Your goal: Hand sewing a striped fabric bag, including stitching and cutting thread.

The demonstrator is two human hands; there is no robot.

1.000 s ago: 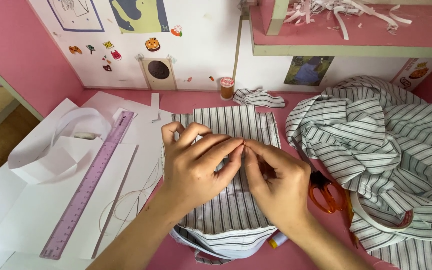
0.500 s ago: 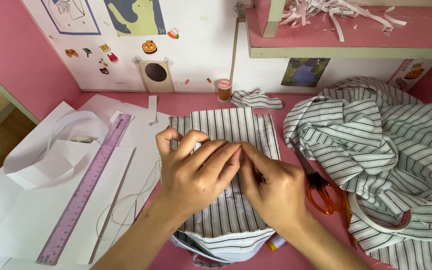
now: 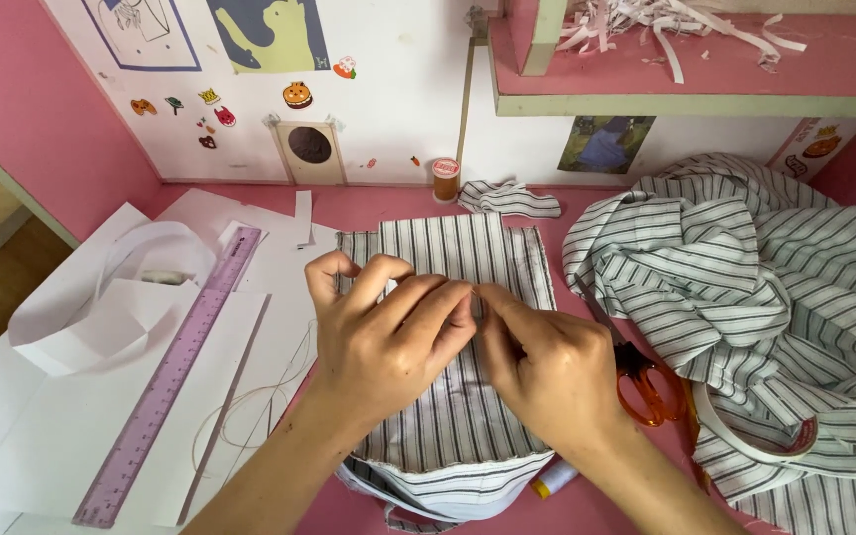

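The striped fabric panel [image 3: 458, 297] lies flat at the middle of the pink table [image 3: 587, 213], already cut to shape, its lower edge raw and frayed. Any stitching or pinning on it is hidden by the hands, so the progress there cannot be judged. The left hand [image 3: 388, 342] and right hand [image 3: 547, 372] meet over the panel's centre, palms down, fingertips pinched together on the cloth. Orange-handled scissors [image 3: 646, 381] lie just beside the right hand.
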